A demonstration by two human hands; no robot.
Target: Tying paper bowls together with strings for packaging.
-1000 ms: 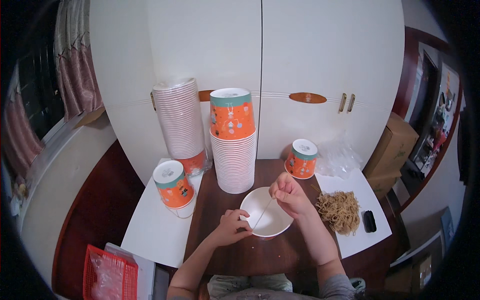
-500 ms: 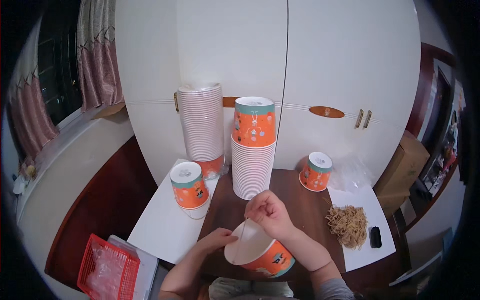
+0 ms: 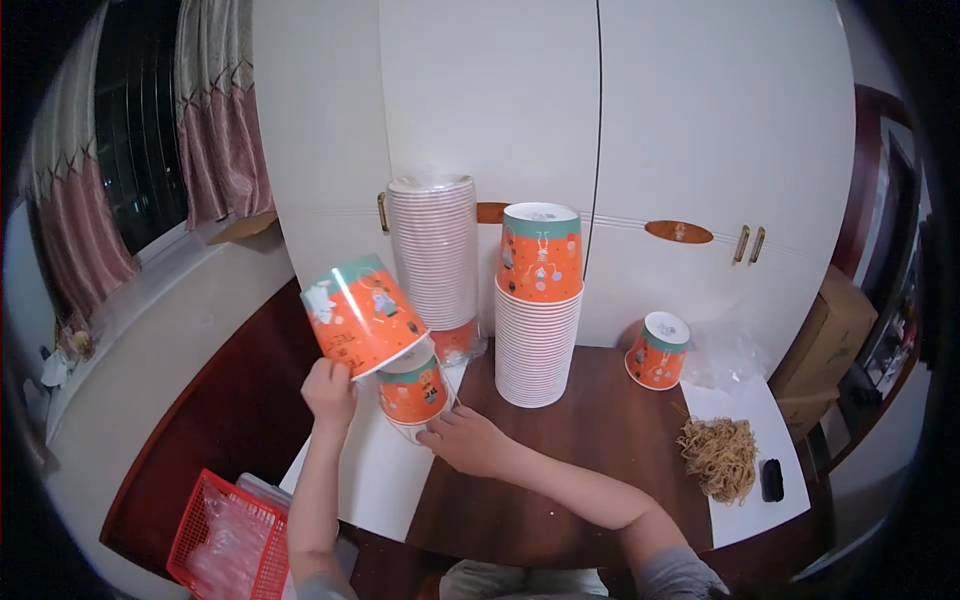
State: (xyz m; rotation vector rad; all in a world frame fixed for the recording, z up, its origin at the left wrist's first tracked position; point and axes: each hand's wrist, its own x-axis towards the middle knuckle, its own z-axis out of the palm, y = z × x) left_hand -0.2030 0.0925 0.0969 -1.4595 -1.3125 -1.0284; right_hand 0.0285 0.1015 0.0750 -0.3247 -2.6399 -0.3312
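Note:
My left hand (image 3: 330,395) grips the rim of an orange paper bucket (image 3: 365,318) with a green band, held upside down and tilted. Just below it, an upturned bucket of the same kind (image 3: 412,395) rests on another bucket's white rim. Beside that lower bucket, my right hand (image 3: 465,440) has its fingers drawn together on a thin pale cord (image 3: 454,388), which runs up toward the lifted bucket. A tan tangle of cords (image 3: 720,458) lies on the right of the table.
A tall upturned bucket stack (image 3: 538,340) stands mid-table, a plastic-wrapped stack (image 3: 434,250) behind it to the left. A single upturned bucket (image 3: 658,352), clear plastic (image 3: 725,360) and a black object (image 3: 772,480) are at right. A red basket (image 3: 230,540) sits lower left.
The bucket has gone from upright in front of me to upside down over the left bucket stack. Both hands have moved left and away from me with it.

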